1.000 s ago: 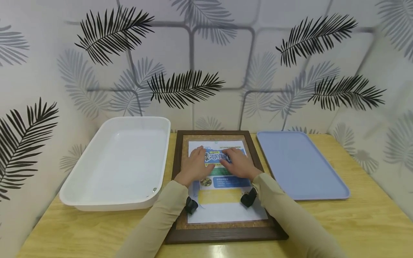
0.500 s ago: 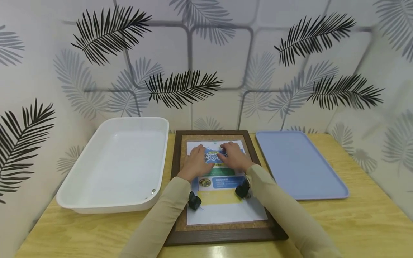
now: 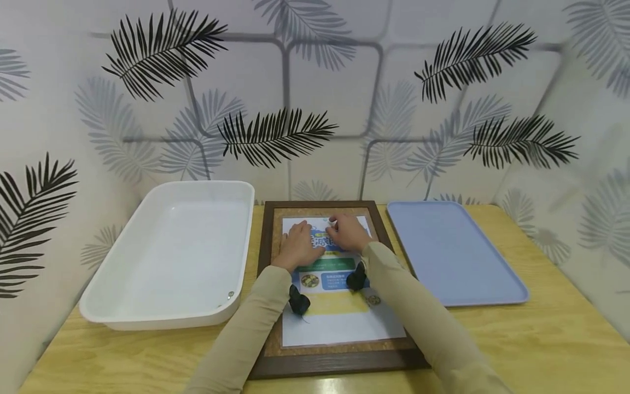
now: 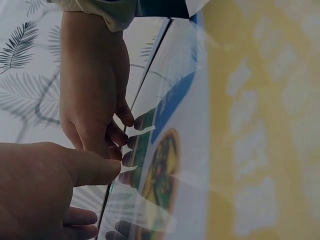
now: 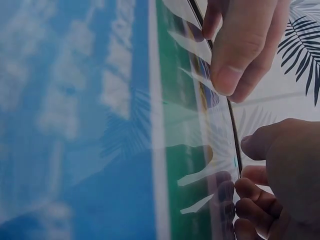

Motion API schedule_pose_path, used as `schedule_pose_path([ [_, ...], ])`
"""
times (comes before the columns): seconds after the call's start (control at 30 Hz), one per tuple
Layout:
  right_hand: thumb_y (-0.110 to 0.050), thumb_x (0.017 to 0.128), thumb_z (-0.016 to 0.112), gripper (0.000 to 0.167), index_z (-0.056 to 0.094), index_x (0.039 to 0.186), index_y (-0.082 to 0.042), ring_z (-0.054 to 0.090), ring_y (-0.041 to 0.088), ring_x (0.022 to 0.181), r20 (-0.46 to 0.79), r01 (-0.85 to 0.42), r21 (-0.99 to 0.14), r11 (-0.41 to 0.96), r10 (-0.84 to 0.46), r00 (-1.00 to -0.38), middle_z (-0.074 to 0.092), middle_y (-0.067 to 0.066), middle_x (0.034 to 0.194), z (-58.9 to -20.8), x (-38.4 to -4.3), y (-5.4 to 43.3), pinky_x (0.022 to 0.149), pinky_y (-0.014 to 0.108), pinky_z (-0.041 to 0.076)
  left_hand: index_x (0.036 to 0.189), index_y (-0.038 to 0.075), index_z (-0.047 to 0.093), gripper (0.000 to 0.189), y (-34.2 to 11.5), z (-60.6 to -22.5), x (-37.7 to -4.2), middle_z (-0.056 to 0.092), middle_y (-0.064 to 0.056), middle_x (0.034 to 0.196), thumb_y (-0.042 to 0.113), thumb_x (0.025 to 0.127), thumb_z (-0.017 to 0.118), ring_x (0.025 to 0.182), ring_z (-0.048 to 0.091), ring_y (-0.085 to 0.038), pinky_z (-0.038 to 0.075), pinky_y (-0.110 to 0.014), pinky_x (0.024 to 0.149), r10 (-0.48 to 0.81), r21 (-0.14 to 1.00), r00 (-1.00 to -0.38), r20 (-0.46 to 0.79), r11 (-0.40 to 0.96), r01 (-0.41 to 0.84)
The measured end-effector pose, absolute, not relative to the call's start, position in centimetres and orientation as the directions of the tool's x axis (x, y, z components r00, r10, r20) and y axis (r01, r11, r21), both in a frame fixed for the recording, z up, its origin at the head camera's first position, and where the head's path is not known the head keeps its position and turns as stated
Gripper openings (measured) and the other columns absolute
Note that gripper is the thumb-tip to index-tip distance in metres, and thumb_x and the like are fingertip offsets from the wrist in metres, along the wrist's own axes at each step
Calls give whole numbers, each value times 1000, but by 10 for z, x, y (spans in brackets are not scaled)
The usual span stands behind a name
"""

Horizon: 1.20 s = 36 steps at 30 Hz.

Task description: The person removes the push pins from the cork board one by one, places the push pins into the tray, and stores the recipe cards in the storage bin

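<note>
A printed sheet (image 3: 339,328) with blue, green and yellow bands lies on a cork board with a dark wooden frame (image 3: 339,362). My left hand (image 3: 297,246) rests with its fingers stretched over the upper left of the sheet. At the sheet's top middle, my right hand (image 3: 348,232) has its thumb and bent fingers around a small pale spot (image 3: 331,220), too small to name. In the right wrist view, the right thumb and forefinger stand apart at the glossy sheet surface, near a tiny teal speck (image 5: 236,161). Both fingertips mirror in that surface.
A deep white tray (image 3: 162,317) stands left of the board, with small specks at its near right corner. To the right lies a flat blue tray (image 3: 458,251). Leaf-patterned wall covering (image 3: 325,82) rises behind the wooden table (image 3: 536,345).
My right hand has moved up and left across the sheet to its top middle, its fingers bending more. The left hand stays nearly in place. The head view has shifted slightly.
</note>
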State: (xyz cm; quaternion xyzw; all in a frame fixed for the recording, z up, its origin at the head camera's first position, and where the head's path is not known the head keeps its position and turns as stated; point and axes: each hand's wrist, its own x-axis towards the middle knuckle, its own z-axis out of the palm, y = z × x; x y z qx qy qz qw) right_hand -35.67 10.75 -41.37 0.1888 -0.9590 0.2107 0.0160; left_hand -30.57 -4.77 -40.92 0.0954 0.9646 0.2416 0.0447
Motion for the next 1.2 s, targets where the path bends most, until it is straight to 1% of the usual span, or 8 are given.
schedule_pose_path([
  [0.2,-18,95,55,32,60,118,4,66,26,87,57,-320,-428,845,-328,-943,70,17,99,-416,-368,102,80,39,53,148,1,32,72,-53,-411,-308,25,-16,158,38,92,59,147,18,-34,13,-55,117,200,461,-975,-95,877,135],
  [0.33,-20,96,54,32,60,120,1,64,25,88,15,-275,-445,852,-300,-954,68,16,101,-415,-372,99,82,40,52,147,2,34,73,-56,-413,-309,26,-14,158,41,91,58,146,19,-33,13,-54,117,202,433,-975,-91,890,144],
  [0.43,-21,97,54,33,60,122,-2,63,25,90,-3,-253,-431,866,-282,-959,67,15,103,-411,-373,99,84,40,50,147,3,35,73,-56,-413,-309,26,-13,158,42,90,59,146,20,-33,13,-54,117,207,435,-975,-79,887,153],
  [0.57,-20,95,55,31,60,122,-4,62,27,91,9,-258,-410,875,-279,-960,67,15,104,-410,-377,99,85,42,50,146,5,39,71,-56,-412,-311,28,-12,157,43,89,61,145,21,-33,14,-55,116,207,447,-976,-65,881,157],
  [0.67,-20,94,56,28,62,118,-7,62,28,93,48,-288,-392,874,-293,-955,68,15,107,-416,-384,98,86,44,50,146,8,40,70,-57,-415,-313,28,-11,157,45,89,60,144,21,-33,15,-55,115,193,436,-979,-68,888,145],
  [0.8,-21,92,58,25,65,114,-9,64,28,91,97,-313,-397,863,-300,-949,69,13,105,-425,-391,96,81,43,51,145,11,42,69,-59,-421,-314,28,-10,157,46,89,60,143,22,-33,16,-55,114,178,441,-983,-55,887,136],
  [0.97,-20,92,60,23,68,110,-9,65,24,85,66,-246,-460,853,-244,-968,71,11,98,-424,-390,93,76,39,52,146,11,41,70,-60,-422,-310,27,-10,157,47,89,60,144,22,-33,15,-56,114,199,474,-978,-57,868,149],
  [1.2,-22,94,58,23,70,106,-7,65,26,89,44,-160,-497,853,-159,-986,71,11,103,-416,-389,93,81,41,52,148,13,37,70,-56,-423,-315,24,-9,159,49,92,55,145,19,-33,15,-54,115,220,435,-974,-64,884,171],
])
